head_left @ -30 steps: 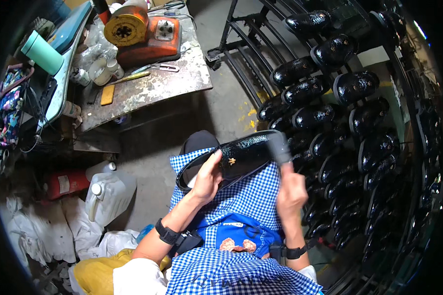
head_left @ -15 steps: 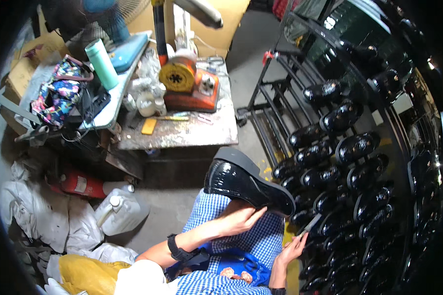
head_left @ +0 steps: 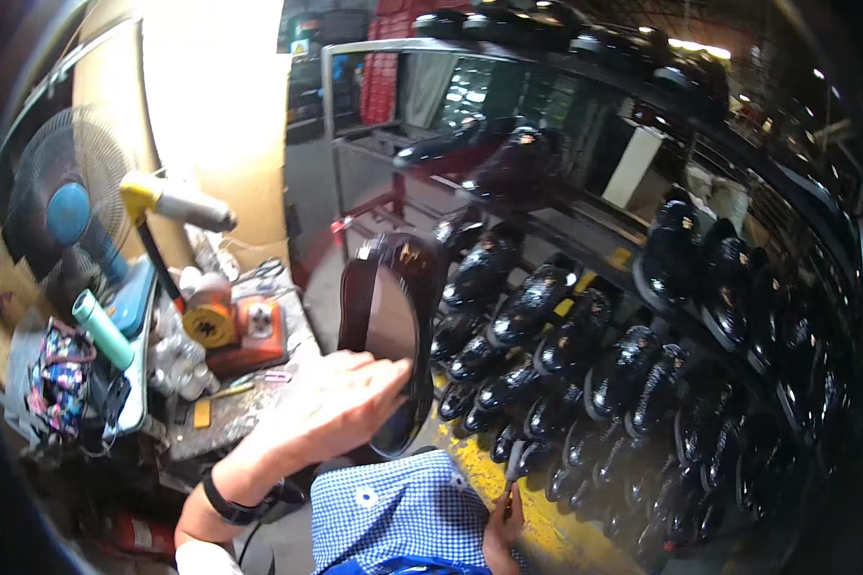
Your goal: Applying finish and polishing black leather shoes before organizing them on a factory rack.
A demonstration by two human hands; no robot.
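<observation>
L hand (head_left: 360, 398) is up near mid-view, approx. chest side of centre, back of hand twd the camera, knuckles uppermost. Its fingers (head_left: 385, 379) run to the R, bent in a firm hold; thumb can't be made out. L wrist (head_left: 264, 458) looks nearly straight, in line w/ the L forearm (head_left: 197, 525), which enters from the lower L & slants up to the R. R hand (head_left: 504, 522) sits much lower, by the bottom edge, well apart from the L, fingers curled in a closed grip, knuckles partly hidden. R wrist (head_left: 497, 556) just shows; rest of R arm is cut off.
</observation>
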